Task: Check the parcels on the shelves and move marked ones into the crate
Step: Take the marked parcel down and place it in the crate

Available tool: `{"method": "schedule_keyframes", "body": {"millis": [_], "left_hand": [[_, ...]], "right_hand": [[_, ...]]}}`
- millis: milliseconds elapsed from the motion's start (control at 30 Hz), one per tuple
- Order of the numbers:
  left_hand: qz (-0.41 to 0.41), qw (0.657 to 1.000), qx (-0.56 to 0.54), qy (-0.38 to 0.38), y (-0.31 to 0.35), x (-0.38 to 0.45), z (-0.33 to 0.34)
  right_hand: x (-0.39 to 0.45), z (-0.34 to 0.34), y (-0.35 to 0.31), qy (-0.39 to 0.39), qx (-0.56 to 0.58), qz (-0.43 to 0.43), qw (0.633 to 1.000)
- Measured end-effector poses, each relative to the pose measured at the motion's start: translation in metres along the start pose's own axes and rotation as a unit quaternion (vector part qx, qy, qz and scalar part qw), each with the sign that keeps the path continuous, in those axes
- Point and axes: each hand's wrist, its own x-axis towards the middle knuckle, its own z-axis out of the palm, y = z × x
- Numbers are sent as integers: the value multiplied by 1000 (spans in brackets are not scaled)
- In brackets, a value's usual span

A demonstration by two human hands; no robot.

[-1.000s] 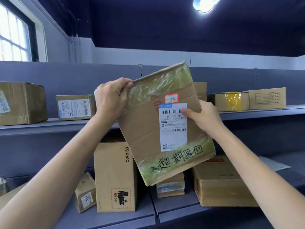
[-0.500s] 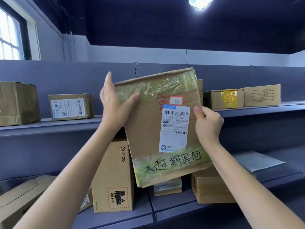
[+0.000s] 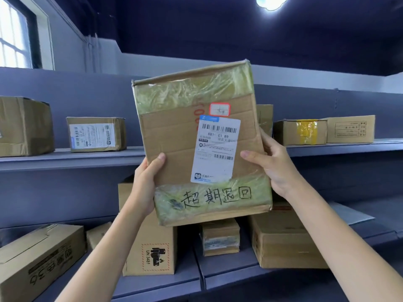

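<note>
I hold a flat cardboard parcel [image 3: 174, 138] upright in front of the shelves, its face toward me. It has yellowish tape bands at top and bottom, a white shipping label, a small red-framed sticker, and black handwritten characters on the lower tape. My left hand [image 3: 146, 184] grips its lower left edge with the thumb on the front. My right hand [image 3: 272, 164] grips its right edge with the thumb on the front near the label. No crate is in view.
The upper shelf [image 3: 72, 159] carries a labelled box [image 3: 96, 134], a larger box [image 3: 24, 125] at far left, and two boxes [image 3: 322, 131] at right. The lower shelf [image 3: 159, 284] holds a tall UN 3481 box [image 3: 150, 247], a printed box [image 3: 39, 258] and several more.
My left hand has dropped from the parcel's top left corner to its lower left edge. The parcel now stands more upright and looks larger in the view.
</note>
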Motion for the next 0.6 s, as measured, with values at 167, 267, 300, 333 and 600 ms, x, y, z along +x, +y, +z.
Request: {"method": "schedule_keyframes", "body": {"millis": [167, 267, 300, 333, 600], "left_hand": [[20, 1000, 6, -18, 5, -6, -9], [24, 999, 10, -34, 4, -10, -18], [20, 999, 9, -38, 2, -14, -20], [15, 999, 8, -38, -1, -17, -23], [-51, 998, 19, -36, -33, -53, -30]], "right_hand": [[-11, 17, 8, 2, -39, 18, 999], [-22, 22, 14, 18, -44, 34, 998], [-26, 23, 15, 23, -49, 41, 998], [-30, 23, 18, 26, -55, 46, 997], [-70, 20, 33, 53, -78, 98, 991]]}}
